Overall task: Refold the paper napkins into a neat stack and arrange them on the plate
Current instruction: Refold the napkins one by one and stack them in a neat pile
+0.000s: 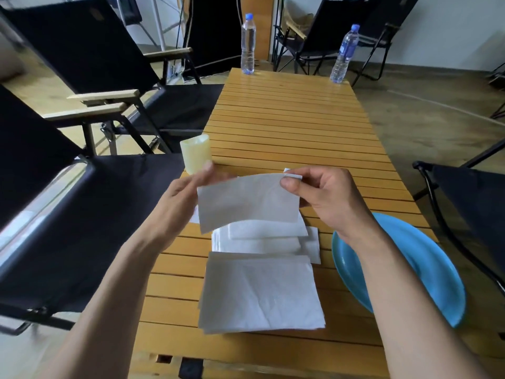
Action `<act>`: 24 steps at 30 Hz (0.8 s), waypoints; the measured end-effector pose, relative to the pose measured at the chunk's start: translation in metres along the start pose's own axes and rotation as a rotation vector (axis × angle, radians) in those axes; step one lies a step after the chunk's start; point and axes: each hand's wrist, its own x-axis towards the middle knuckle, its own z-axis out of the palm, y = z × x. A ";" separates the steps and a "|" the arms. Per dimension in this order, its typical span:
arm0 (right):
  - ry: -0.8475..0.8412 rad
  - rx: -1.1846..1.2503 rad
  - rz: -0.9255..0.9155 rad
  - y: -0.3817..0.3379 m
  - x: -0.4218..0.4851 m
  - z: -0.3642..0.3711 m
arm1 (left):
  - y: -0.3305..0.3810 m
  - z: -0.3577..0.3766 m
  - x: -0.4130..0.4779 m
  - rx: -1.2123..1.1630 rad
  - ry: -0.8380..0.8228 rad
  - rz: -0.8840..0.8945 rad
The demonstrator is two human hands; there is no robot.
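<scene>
Pinching a napkin (seemingly folded), both hands

Slatted wooden table, black folding chairs with wooden armrests at left, another black chair at right, two water bottles at table's far end, grey-brown floor, white wall

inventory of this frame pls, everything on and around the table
held napkin: 1, white, in the air between both hands
loose napkins: a few, white, overlapping mid-table
folded stack: 1, white, near edge
plate: 1, blue, table's right edge
cup: 1, pale yellow, table's left edge
water bottles: 2, clear, blue caps, far end
table: 1, yellow wooden slats
folding chairs: at least four, black, around the table
left hand, right hand: each grips one end of the held napkin
</scene>
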 end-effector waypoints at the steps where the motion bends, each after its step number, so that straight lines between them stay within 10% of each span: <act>1: 0.007 0.009 0.019 -0.002 -0.001 -0.002 | -0.002 -0.002 -0.004 -0.065 -0.007 -0.022; 10: -0.208 0.054 0.311 -0.011 -0.012 -0.013 | 0.007 -0.003 -0.032 -0.043 0.038 -0.121; 24: -0.788 -0.450 0.649 -0.021 -0.032 -0.024 | 0.015 -0.014 -0.050 0.429 -0.438 -0.644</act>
